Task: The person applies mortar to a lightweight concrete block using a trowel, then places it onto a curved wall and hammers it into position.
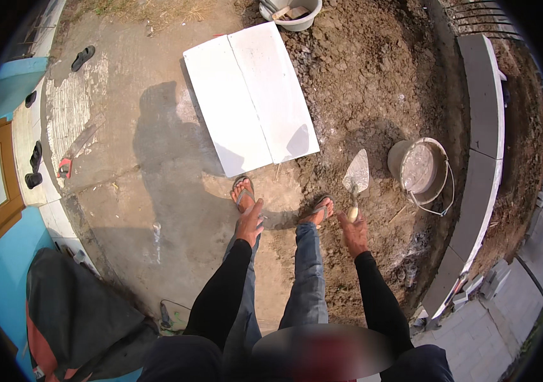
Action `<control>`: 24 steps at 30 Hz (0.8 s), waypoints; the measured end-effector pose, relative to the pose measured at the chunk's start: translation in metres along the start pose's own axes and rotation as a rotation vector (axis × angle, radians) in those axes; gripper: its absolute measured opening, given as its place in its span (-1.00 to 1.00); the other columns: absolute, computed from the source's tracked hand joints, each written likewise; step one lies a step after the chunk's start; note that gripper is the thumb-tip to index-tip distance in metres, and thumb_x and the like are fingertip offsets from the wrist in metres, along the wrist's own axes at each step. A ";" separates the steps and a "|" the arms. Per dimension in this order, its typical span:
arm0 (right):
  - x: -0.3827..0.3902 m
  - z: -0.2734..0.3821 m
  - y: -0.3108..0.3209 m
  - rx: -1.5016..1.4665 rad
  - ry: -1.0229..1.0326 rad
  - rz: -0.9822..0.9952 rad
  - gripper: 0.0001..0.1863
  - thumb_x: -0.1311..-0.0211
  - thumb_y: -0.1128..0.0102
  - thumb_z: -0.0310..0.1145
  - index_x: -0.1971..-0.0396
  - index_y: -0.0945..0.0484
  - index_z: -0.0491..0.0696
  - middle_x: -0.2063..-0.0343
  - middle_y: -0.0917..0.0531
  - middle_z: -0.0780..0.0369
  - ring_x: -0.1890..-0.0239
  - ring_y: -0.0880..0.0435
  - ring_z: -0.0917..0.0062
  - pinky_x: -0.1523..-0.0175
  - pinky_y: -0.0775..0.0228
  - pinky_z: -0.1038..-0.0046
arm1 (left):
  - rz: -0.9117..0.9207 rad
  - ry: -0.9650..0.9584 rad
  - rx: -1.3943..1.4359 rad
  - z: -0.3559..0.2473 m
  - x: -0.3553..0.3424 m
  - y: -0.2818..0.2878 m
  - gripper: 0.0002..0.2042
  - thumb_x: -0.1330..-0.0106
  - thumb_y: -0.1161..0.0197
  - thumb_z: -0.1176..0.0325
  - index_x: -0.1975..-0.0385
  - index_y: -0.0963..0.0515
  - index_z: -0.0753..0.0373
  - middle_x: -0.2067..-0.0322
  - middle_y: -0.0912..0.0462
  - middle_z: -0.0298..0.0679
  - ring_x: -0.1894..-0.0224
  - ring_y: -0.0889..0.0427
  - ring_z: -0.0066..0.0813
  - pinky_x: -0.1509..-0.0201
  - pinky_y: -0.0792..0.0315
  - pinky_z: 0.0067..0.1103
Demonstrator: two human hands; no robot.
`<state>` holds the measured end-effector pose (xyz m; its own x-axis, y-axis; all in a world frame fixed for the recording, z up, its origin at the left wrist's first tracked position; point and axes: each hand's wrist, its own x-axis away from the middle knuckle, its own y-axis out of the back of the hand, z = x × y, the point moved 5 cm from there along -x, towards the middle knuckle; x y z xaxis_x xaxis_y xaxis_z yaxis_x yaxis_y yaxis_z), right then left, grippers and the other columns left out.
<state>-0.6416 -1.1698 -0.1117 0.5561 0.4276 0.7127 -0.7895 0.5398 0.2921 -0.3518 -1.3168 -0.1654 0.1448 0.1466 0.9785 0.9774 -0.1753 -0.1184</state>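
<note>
bare soil (373,76) lies open beyond the trowel (357,172) — the bucket (398,159) blocks its right.

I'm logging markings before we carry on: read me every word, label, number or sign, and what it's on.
No text is legible in this view.
Two white rectangular panels: none readable.
Pointed metal trowel with pale handle: none readable.
Round grey mortar bucket: none readable.
Any finer marks would be too small to read.

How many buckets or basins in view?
2: the grey bucket right of the trowel, and the pale basin at the top, beyond the white slabs. The dark cover could hide more.
</note>
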 end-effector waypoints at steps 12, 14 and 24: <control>-0.290 0.026 -0.128 -0.031 0.166 -0.091 -0.54 -0.06 -0.42 -0.28 0.19 -0.44 -0.28 0.31 -0.64 -0.04 0.28 -0.68 0.26 0.15 -0.54 0.25 | 0.019 -0.102 0.664 0.007 -0.272 -0.068 0.23 -0.10 -0.51 -0.15 -0.52 0.28 0.28 -0.52 0.19 -0.01 -0.56 0.08 -0.04 -0.57 0.02 -0.12; -0.302 0.028 -0.133 -0.035 0.190 -0.070 -0.50 -0.05 -0.43 -0.27 0.14 -0.45 -0.29 0.30 -0.65 -0.06 0.26 -0.69 0.24 0.14 -0.54 0.23 | 0.091 -0.121 0.723 0.006 -0.283 -0.080 0.19 -0.09 -0.53 -0.13 -0.52 0.20 0.25 -0.52 0.19 -0.04 -0.56 0.08 -0.06 -0.56 0.01 -0.11; -0.349 0.008 -0.146 -0.076 0.071 0.243 -0.15 0.22 -0.68 -0.12 -0.02 -0.45 -0.31 0.15 -0.68 -0.03 0.14 -0.73 0.23 0.02 -0.61 0.25 | -0.021 -0.303 1.086 -0.018 -0.288 -0.098 -0.19 -0.16 -0.53 0.09 -0.37 -0.26 0.20 -0.36 -0.29 -0.18 -0.46 -0.16 -0.14 -0.58 0.06 -0.07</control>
<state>-0.7231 -1.4037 -0.3980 0.3712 0.5996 0.7090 -0.8820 0.4664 0.0673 -0.4921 -1.3589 -0.4327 0.0138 0.3958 0.9182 0.5753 0.7480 -0.3311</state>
